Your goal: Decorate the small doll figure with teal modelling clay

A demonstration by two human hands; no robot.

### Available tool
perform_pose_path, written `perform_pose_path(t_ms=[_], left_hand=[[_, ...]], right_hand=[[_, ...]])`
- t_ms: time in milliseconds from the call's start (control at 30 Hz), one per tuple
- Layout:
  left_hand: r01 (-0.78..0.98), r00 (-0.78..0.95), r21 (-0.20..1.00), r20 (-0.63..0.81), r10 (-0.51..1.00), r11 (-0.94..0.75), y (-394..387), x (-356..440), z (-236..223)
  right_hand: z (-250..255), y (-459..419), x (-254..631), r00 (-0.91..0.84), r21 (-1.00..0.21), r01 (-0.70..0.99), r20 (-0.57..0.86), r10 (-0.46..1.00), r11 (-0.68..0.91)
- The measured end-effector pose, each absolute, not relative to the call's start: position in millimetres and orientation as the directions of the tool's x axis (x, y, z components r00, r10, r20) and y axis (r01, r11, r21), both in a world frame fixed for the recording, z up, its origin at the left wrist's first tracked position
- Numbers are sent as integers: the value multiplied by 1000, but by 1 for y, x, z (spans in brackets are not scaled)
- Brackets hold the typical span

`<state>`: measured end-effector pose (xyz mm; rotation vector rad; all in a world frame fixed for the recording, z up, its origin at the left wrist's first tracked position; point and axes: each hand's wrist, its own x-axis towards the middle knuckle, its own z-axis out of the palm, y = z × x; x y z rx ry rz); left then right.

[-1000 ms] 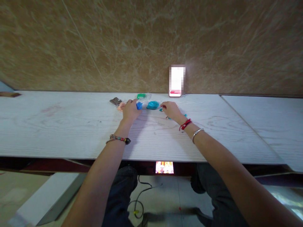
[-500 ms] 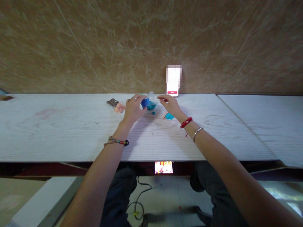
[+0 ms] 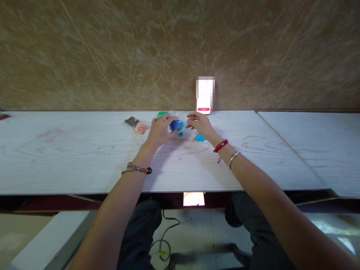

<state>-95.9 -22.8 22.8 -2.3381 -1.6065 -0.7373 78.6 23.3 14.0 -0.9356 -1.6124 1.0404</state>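
My left hand (image 3: 161,129) is closed, thumb and fingers pinching a small clear bag of blue clay-like material (image 3: 176,125) just above the table. The fingers of my right hand (image 3: 200,123) are pinched together at the right edge of that clear plastic. A small teal lump (image 3: 180,134) lies just below the bag. Under my right wrist is a flat turquoise piece (image 3: 200,137), partly covered, with a bit of pink at its left side. Behind my left fingers a green packet (image 3: 162,113) shows in part.
To the left of my left hand lie a peach-coloured packet (image 3: 141,128) and a dark grey-brown packet (image 3: 131,121). A lit phone (image 3: 204,101) leans on the marbled wall behind the white wood-grain table (image 3: 70,157). Another lit screen (image 3: 194,199) sits below the table's front edge.
The clear plastic that stood up between my hands is now lower and flatter. My right fingers have drawn closer together at its edge. More of the green packet shows.
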Motion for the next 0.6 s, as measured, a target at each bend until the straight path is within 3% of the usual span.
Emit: perform_pose_path(t_ms=[267,600], left_hand=[[915,305,88,489,817,-394,-23,-96,21],[875,404,58,462,790,-481,-22,-94,18]], right_hand=[[23,18,86,-314,-881,200,357,880,428],[23,18,98,-421,-881,354,148,895,313]])
